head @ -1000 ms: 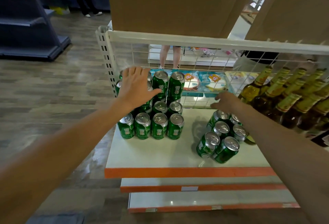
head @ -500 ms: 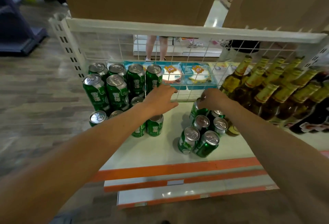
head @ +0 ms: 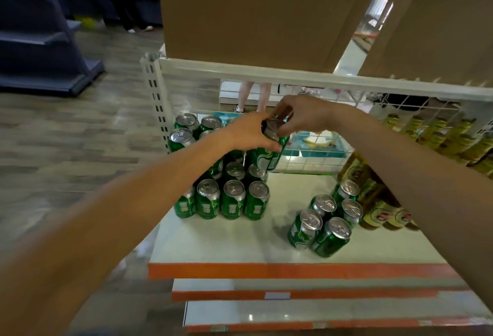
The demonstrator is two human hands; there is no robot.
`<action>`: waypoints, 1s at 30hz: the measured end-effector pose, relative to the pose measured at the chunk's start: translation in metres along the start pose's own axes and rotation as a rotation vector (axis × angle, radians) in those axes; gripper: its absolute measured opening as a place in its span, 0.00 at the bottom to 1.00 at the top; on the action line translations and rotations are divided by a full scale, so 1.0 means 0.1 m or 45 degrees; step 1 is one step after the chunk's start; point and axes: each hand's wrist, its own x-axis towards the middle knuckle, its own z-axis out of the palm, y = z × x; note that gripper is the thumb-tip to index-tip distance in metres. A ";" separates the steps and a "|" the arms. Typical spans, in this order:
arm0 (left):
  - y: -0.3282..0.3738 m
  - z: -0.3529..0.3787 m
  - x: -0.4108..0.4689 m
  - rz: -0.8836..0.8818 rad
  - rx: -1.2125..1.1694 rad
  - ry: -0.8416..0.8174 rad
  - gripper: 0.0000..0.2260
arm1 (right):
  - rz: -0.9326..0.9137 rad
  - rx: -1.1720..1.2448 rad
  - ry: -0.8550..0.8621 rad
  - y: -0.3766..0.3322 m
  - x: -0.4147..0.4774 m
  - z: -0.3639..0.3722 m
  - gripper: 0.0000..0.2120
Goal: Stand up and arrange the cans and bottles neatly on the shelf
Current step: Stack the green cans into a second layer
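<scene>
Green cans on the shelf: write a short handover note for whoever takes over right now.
Left hand grips the side of the held can; right hand pinches its top.
The can is tilted, in the air above the back right of the stacked block.
Done: stacked block stands in rows at the shelf's left, a second layer at the back.
Loose cluster: five cans bunched mid-right, not in rows.
Bottles stand at the right.
Left: place the held can, then line up the cluster.

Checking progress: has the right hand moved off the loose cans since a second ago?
Yes. The right hand has risen leftward from the loose cans toward the stacked cans, gripping a can together with the left hand.
</scene>
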 end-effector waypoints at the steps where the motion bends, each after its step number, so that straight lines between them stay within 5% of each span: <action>1: -0.03 -0.02 -0.04 -0.008 -0.011 0.041 0.30 | -0.008 0.039 -0.007 -0.06 0.02 0.02 0.21; 6: -0.17 -0.06 -0.12 -0.134 -0.059 0.298 0.28 | 0.072 0.078 0.022 -0.25 0.21 0.16 0.20; 10: -0.24 -0.02 -0.19 -0.123 -0.099 0.410 0.38 | 0.107 0.018 0.050 -0.35 0.36 0.24 0.17; 18: -0.45 -0.28 -0.21 -0.044 0.052 0.050 0.39 | 0.034 0.051 0.036 -0.29 0.36 0.32 0.17; 26: -0.51 -0.21 -0.13 -0.046 0.212 0.128 0.30 | 0.014 0.121 0.123 -0.20 0.40 0.48 0.34; 30: -0.59 -0.13 -0.14 -0.051 0.378 0.213 0.28 | 0.020 0.214 0.153 -0.08 0.38 0.51 0.33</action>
